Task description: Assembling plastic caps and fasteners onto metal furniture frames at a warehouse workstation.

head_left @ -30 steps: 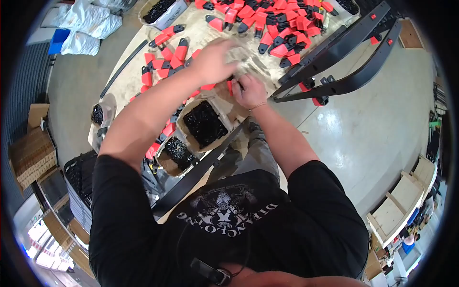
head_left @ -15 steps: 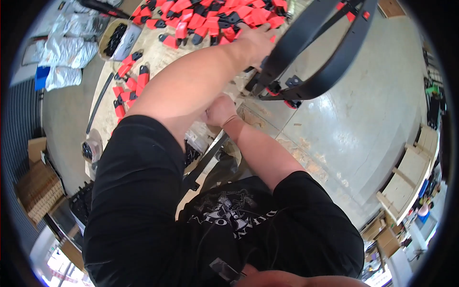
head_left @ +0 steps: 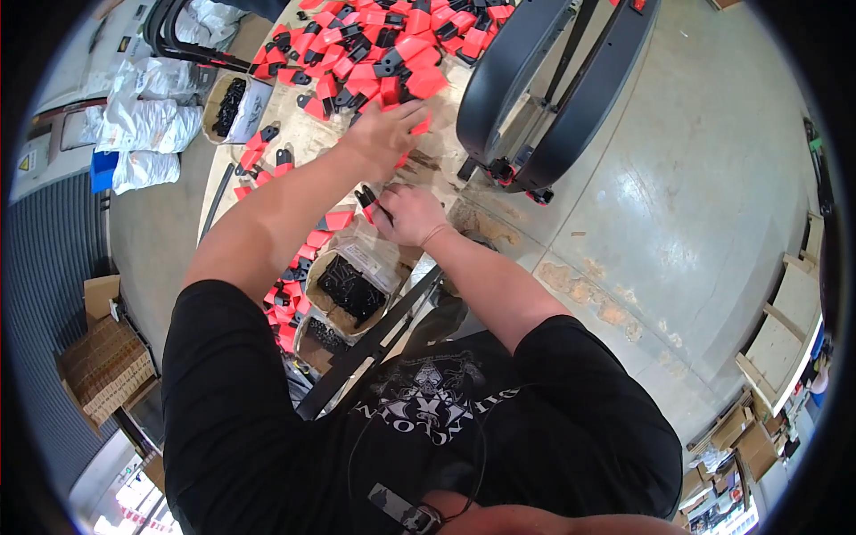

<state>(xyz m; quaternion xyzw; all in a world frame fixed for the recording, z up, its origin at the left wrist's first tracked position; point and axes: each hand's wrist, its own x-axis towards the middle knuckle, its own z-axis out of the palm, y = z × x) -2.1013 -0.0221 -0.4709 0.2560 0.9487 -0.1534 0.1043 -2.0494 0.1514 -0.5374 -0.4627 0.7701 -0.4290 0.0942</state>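
My left hand [head_left: 385, 141] is over the wooden table, just on the near side of a heap of red and black plastic parts [head_left: 370, 58]. Its fingers curl round a red plastic part [head_left: 422, 126], mostly hidden under them. Closer to me, my right hand [head_left: 415, 215] pinches a small red and black plastic part [head_left: 366, 203] between thumb and fingers. The black end sticks out past the fingertips. Right of the heap stands a tall curved black frame [head_left: 557, 98] with red fittings at its lower end.
A box of black screws [head_left: 350, 290] sits near my left forearm, with another small container [head_left: 323, 341] beside it. More red parts [head_left: 283, 308] lie along the table's left side. A bin of black pieces [head_left: 230, 107] and white bags [head_left: 152, 125] are farther left. A black bar [head_left: 370, 352] crosses before my body.
My left hand has drawn back from beside the black frame, leftward and nearer to me. The red and black part in my right hand has come into sight. The whole view has shifted.
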